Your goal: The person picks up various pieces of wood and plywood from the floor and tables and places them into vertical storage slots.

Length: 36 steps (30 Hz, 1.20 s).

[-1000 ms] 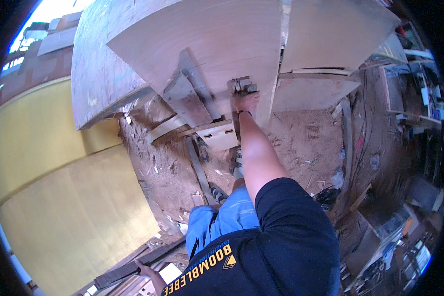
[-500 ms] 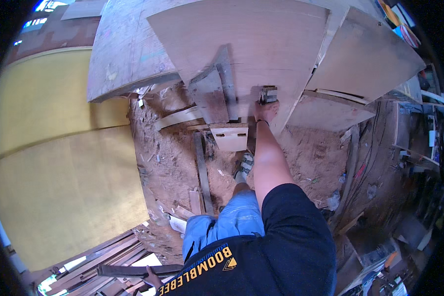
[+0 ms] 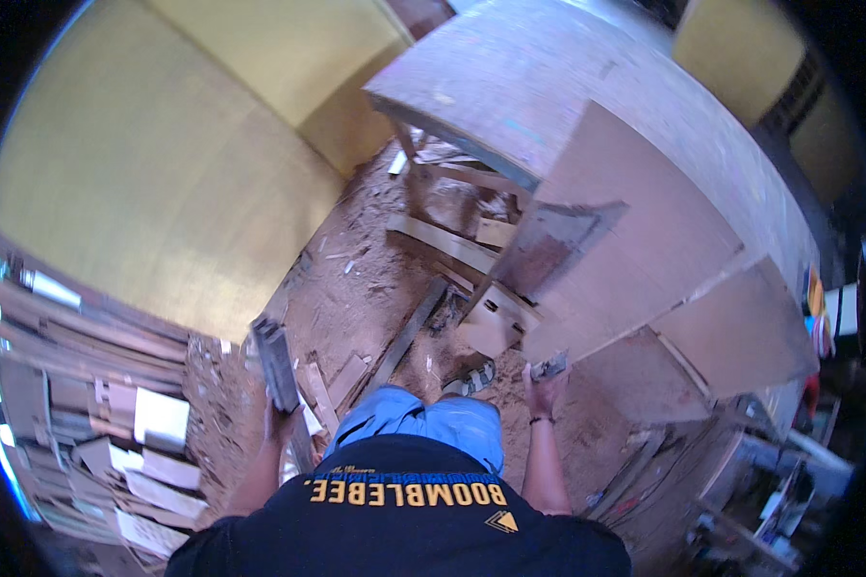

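At my left side, my left hand (image 3: 281,423) is closed around dark, narrow wooden strips (image 3: 275,363), which stand nearly upright with their ends pointing away from me. My right hand (image 3: 546,394) grips a small, grey-brown ridged block (image 3: 551,365); its exact kind is too small to make out. That block is near the lower edge of a large thin wooden board (image 3: 635,221), which leans against a worktable (image 3: 510,67). A dark, angular wooden piece (image 3: 558,245) rests against the board. Below it stands a pale panel with two slots (image 3: 496,322).
Large yellowish sheets (image 3: 164,173) stand on the left. Stacked planks and offcuts (image 3: 96,413) lie at the lower left. Another board (image 3: 741,337) leans at the right. Scrap wood, including a long strip (image 3: 409,332), litters the sandy floor (image 3: 356,250). Clutter (image 3: 770,500) fills the lower right.
My view has turned left. My right hand has drawn back toward me from over the leaning board, still holding the block. My left hand has come forward and up with the wooden strips.
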Available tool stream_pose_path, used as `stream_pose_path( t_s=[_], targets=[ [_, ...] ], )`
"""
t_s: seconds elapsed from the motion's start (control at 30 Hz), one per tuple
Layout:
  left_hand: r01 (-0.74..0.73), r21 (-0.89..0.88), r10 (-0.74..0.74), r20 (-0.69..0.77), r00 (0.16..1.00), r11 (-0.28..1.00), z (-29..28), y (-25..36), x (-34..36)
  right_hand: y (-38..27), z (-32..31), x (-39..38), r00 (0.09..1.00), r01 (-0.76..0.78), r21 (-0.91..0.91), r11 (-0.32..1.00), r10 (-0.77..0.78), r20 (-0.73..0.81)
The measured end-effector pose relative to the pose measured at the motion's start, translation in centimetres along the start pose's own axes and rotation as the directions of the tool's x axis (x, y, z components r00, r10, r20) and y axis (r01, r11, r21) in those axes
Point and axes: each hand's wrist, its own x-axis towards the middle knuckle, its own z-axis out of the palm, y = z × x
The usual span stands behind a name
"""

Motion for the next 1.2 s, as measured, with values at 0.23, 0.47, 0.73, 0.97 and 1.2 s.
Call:
stream_pose_path(
  t_s=[0.23,0.47,0.73,0.97,1.2],
  targets=[
    [-0.023,0.144,0.013,0.070,0.997,0.989,-3.3,-7.4,-2.8,-11.8,-2.2,-5.2,0.867,0.246,0.150,0.958,-0.287,0.409],
    [0.008,-0.272,-0.012,-0.014,1.000,0.962,-8.8,-12.6,-10.3,-23.6,0.6,-12.8,0.680,0.431,0.150,0.890,-0.430,0.594],
    [-0.072,-0.432,-0.148,-0.454,0.879,0.899,-15.5,-15.4,-19.3,-33.0,7.3,-19.2,0.538,0.406,0.400,0.822,-0.569,0.622],
    [0.023,-0.435,-0.321,-0.627,0.710,0.900,-20.4,-18.5,-20.8,-42.2,17.8,-20.3,0.382,0.430,0.410,0.804,-0.574,0.725],
    [0.044,-0.441,-0.405,-0.775,0.486,0.896,-25.4,-23.5,-20.7,-53.6,32.8,-25.8,0.227,0.170,0.551,0.817,-0.577,0.785]
  ],
)
